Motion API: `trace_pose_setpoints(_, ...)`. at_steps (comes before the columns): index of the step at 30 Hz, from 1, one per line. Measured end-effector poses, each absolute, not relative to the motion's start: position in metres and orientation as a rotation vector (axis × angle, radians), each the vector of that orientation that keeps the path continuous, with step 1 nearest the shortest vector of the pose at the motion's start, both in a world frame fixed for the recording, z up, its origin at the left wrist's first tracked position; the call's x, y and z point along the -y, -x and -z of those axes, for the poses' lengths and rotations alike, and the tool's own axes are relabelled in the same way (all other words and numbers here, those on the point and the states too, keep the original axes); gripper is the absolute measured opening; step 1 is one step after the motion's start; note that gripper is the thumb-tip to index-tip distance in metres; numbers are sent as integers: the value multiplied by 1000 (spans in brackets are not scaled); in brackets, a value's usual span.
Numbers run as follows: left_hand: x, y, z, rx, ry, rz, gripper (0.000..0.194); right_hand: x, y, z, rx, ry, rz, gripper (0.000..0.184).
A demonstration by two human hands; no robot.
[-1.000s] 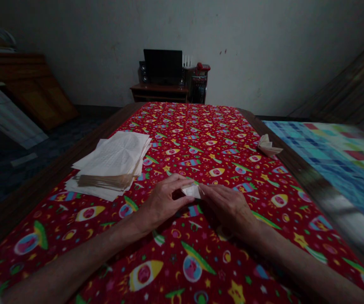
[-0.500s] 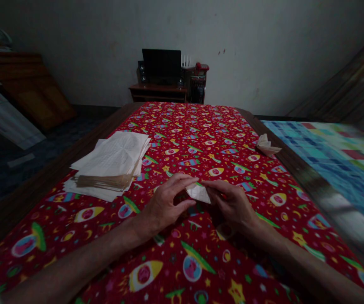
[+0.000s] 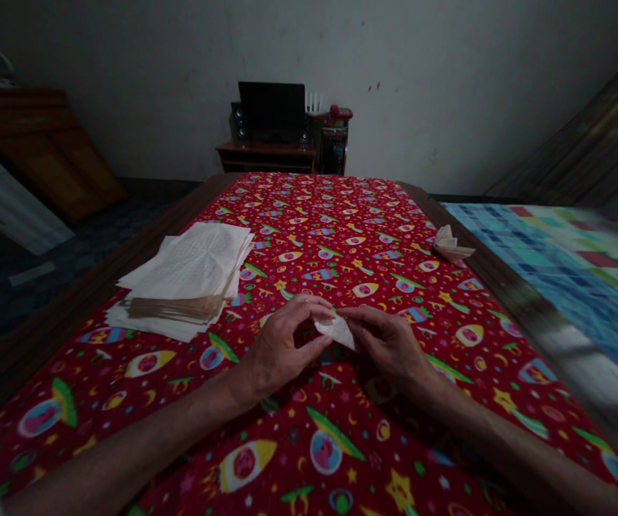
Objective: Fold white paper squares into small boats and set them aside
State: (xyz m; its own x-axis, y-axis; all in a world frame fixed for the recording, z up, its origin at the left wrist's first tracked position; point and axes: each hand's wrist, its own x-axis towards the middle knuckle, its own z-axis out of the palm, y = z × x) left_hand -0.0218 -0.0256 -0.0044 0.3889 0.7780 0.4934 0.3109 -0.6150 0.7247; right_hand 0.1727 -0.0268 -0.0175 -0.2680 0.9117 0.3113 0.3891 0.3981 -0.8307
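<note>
A small folded piece of white paper [image 3: 337, 330] is held between my two hands, just over the red patterned tablecloth [image 3: 247, 459]. My left hand [image 3: 282, 347] grips its left side, thumb below and fingers above. On the other side, my right hand [image 3: 389, 344] pinches the paper's right edge between thumb and fingers. To the left lies a stack of loose paper sheets [image 3: 191, 261], the top ones white with faint creases and some brownish ones lower down. A folded paper shape [image 3: 450, 245] with upright points sits near the table's right edge.
Beyond the table's far end, a dark monitor [image 3: 271, 111] with speakers stands on a small wooden desk [image 3: 266, 156]. Wooden cabinets [image 3: 45, 150] are at the left. A bed with a checkered cover [image 3: 556, 279] lies along the right side.
The folded paper has tilted slightly between my fingers, its lower right corner now pointing further down. Both hands stay in nearly the same place. The stack and folded shape lie unchanged.
</note>
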Motion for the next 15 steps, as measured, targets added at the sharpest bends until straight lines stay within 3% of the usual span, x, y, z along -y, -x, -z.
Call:
trace_pose_setpoints(8, 25, 24, 8, -888, -2098, -1147, 27, 28, -170, 16, 1741, 1134, -1006, 23)
trace_pose_setpoints(15, 20, 21, 14, -942, -1709, -1138, 27, 37, -170, 12, 2044, 1061, -357, 17)
